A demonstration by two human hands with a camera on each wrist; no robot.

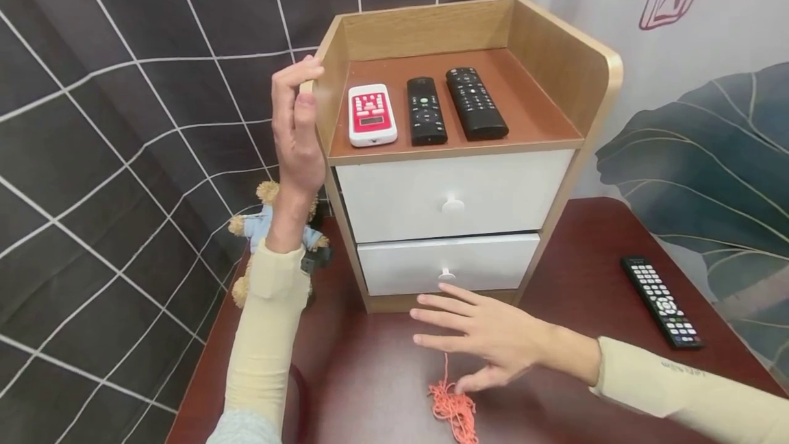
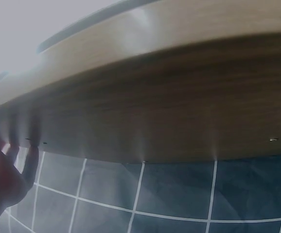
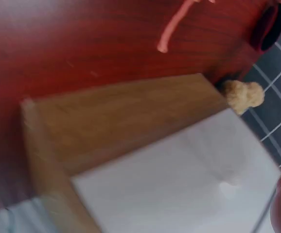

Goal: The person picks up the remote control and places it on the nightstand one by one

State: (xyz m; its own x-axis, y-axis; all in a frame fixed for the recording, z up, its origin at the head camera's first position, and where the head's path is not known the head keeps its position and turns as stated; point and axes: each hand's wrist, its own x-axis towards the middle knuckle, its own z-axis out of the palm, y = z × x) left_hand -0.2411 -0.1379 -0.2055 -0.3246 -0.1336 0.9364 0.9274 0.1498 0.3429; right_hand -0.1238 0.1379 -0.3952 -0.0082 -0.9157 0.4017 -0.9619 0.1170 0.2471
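A small wood-edged cabinet (image 1: 564, 81) with two white drawers stands on the dark red table. My left hand (image 1: 298, 129) is up at its left side panel, fingertips at the top edge and thumb by the front edge. In the left wrist view, the fingers (image 2: 31, 167) reach along the panel's outer face. Before the lower drawer (image 1: 401, 266), my right hand (image 1: 493, 338) is spread with nothing in it, fingertips close to the round knob (image 1: 446, 274). Below that hand lies a tangle of orange yarn (image 1: 455, 411), one strand running up toward the drawer.
On the cabinet's top shelf lie a white-and-red remote (image 1: 372, 115) and two black remotes, one short (image 1: 425, 112) and one longer (image 1: 476, 105). Another black remote (image 1: 662, 303) is on the table's right side. A teddy bear (image 1: 255, 221) in blue sits behind my left arm, beside a gridded curtain (image 1: 123, 156).
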